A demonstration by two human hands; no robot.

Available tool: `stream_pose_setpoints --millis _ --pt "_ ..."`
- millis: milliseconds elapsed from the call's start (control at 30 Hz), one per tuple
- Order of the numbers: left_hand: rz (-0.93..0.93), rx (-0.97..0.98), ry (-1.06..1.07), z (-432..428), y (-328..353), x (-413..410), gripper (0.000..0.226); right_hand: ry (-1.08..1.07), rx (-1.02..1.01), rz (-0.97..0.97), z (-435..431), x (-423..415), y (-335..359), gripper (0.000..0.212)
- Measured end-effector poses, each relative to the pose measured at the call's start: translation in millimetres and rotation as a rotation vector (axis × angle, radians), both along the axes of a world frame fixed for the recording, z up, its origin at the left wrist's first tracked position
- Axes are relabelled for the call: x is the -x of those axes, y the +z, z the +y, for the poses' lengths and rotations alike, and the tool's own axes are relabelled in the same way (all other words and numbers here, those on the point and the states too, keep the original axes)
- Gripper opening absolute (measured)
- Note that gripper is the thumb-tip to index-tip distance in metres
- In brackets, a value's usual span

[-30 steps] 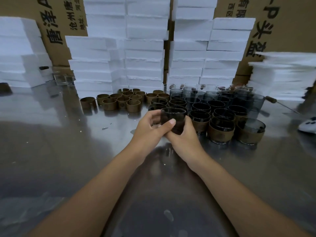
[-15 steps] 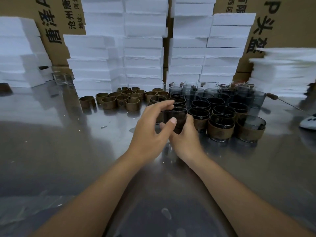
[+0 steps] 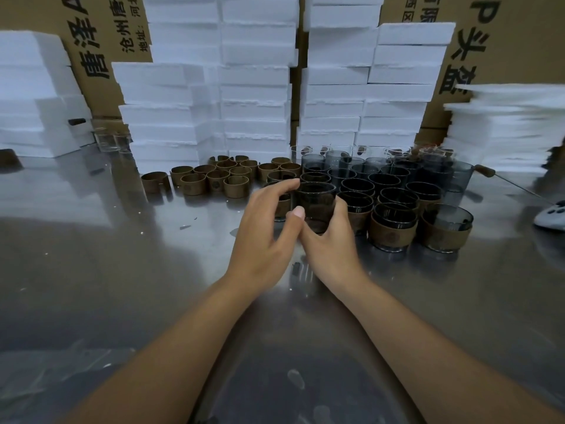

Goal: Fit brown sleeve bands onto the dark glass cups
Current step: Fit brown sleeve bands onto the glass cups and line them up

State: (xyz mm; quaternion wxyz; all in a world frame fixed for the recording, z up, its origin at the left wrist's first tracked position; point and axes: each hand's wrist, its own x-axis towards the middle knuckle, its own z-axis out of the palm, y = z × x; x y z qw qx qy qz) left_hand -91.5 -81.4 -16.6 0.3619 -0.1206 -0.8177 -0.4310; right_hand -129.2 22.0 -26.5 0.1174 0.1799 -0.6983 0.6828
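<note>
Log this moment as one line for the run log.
right hand: grips dark glass cup | left hand: open, beside cup | loose sleeve bands: left of cup cluster

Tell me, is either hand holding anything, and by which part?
The right hand holds a round dark glass cup, its grip wrapped round the cup's lower side. The left hand is open beside the rim, gripping nothing.
</note>
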Motion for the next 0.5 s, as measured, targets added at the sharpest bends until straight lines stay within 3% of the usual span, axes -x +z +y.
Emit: stream_pose_setpoints --millis 267,500 --pt "-0.135 -0.015 -0.016 -2.7 -5.4 6.0 0.039 0.01 -0.099 0.027 1.8 -1.9 -0.9 0.062" --pt "-0.147 -0.031 -0.049 -5.5 -3.5 8.7 0.042 0.024 -0.165 0.051 0.5 -2.3 -2.4 0.068"
